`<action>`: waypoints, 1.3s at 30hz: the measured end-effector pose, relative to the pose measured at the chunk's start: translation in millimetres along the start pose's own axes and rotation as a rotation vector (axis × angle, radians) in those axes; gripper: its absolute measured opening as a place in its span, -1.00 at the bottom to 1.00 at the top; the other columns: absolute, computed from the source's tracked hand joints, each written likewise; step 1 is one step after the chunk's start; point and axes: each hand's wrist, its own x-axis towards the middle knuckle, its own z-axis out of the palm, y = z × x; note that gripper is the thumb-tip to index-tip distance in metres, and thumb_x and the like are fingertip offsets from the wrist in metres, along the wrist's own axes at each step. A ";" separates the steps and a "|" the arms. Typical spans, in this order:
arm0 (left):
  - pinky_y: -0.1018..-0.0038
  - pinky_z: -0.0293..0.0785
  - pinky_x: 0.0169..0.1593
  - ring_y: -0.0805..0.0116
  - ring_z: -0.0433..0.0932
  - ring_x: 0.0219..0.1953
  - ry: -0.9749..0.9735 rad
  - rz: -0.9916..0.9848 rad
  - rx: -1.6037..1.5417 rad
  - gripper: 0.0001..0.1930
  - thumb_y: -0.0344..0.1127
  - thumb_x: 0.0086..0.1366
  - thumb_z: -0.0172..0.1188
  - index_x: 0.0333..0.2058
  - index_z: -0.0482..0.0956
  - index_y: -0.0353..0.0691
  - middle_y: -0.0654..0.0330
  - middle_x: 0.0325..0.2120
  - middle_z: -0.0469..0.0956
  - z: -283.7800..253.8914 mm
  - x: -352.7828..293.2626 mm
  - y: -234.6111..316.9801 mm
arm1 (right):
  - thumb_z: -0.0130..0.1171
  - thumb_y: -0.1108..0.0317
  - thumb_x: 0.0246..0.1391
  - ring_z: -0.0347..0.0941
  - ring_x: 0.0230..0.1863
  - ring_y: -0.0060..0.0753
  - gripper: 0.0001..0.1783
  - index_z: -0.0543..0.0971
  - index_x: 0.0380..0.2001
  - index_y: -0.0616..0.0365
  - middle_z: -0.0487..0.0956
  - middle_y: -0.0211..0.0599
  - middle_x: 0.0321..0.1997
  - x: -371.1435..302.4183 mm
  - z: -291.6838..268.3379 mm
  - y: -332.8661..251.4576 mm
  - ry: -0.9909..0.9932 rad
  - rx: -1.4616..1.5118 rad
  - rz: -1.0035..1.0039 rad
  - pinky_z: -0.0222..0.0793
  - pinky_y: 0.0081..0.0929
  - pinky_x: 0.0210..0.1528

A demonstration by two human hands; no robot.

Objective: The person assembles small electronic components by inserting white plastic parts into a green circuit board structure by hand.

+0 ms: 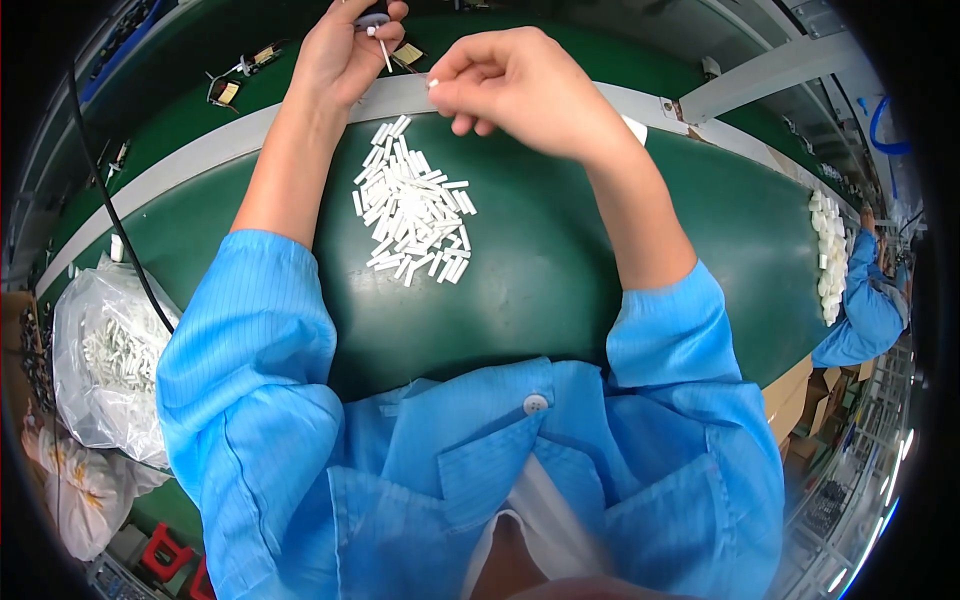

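At the top of the view, my left hand (345,50) grips a dark rounded part (373,16), cut off by the frame edge and partly behind my fingers. A thin white stick-like piece (384,52) points down from it. To its right, my right hand (510,82) is pinched on a small white piece (432,84), mostly covered by thumb and forefinger. Nearer to me, below and between both hands, lies a loose pile of short white tube-like pieces (412,205) on the green tabletop (530,270).
A pale rail (240,130) separates the tabletop from a green belt (170,125) carrying small wired assemblies (225,92). A clear bag of white pieces (120,350) stands left, beside a black cable (115,220). White parts (828,255) line the right edge, near a blue-sleeved person (868,310).
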 end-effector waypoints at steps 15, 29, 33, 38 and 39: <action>0.55 0.44 -0.36 0.43 0.39 -0.43 0.130 0.063 -0.086 -0.81 -0.32 0.42 -0.04 -0.21 0.42 -0.36 0.19 -0.45 0.41 26.2 3.0 -13.6 | 0.30 0.38 0.04 0.57 -0.38 -0.56 -0.72 0.58 -0.22 0.35 0.63 -0.27 -0.38 14.4 24.1 52.9 0.062 0.564 0.280 0.50 -0.67 -0.28; 0.69 -0.06 -0.69 0.62 0.10 -0.70 0.211 0.214 -0.064 -0.81 -0.28 0.45 -0.14 -0.27 0.37 -0.26 0.19 -0.46 0.40 10.8 1.1 -21.4 | 0.28 0.36 0.05 0.50 -0.45 -0.63 -0.77 0.59 -0.28 0.32 0.61 -0.31 -0.43 9.9 35.3 37.5 -0.017 0.580 0.255 0.45 -0.71 -0.37; 0.70 -0.05 -0.69 0.63 0.10 -0.70 0.165 0.188 -0.082 -0.80 -0.28 0.46 -0.14 -0.28 0.35 -0.27 0.22 -0.49 0.36 11.5 2.9 -23.7 | 0.28 0.35 0.05 0.51 -0.45 -0.64 -0.77 0.60 -0.31 0.32 0.60 -0.33 -0.43 11.7 33.8 54.2 -0.025 0.600 0.271 0.46 -0.72 -0.36; 0.70 -0.05 -0.68 0.64 0.10 -0.69 0.181 0.207 -0.049 -0.80 -0.27 0.47 -0.15 -0.29 0.34 -0.26 0.22 -0.48 0.37 16.6 1.3 -22.5 | 0.28 0.35 0.05 0.51 -0.44 -0.64 -0.79 0.60 -0.33 0.32 0.60 -0.34 -0.44 15.1 33.6 56.2 -0.057 0.602 0.290 0.47 -0.73 -0.36; 0.71 -0.06 -0.69 0.65 0.08 -0.70 0.217 0.230 -0.026 -0.80 -0.28 0.47 -0.15 -0.29 0.34 -0.26 0.22 -0.48 0.37 19.8 1.3 -23.4 | 0.28 0.36 0.05 0.51 -0.44 -0.65 -0.79 0.61 -0.33 0.32 0.60 -0.34 -0.44 15.7 33.9 56.4 -0.060 0.601 0.304 0.47 -0.73 -0.35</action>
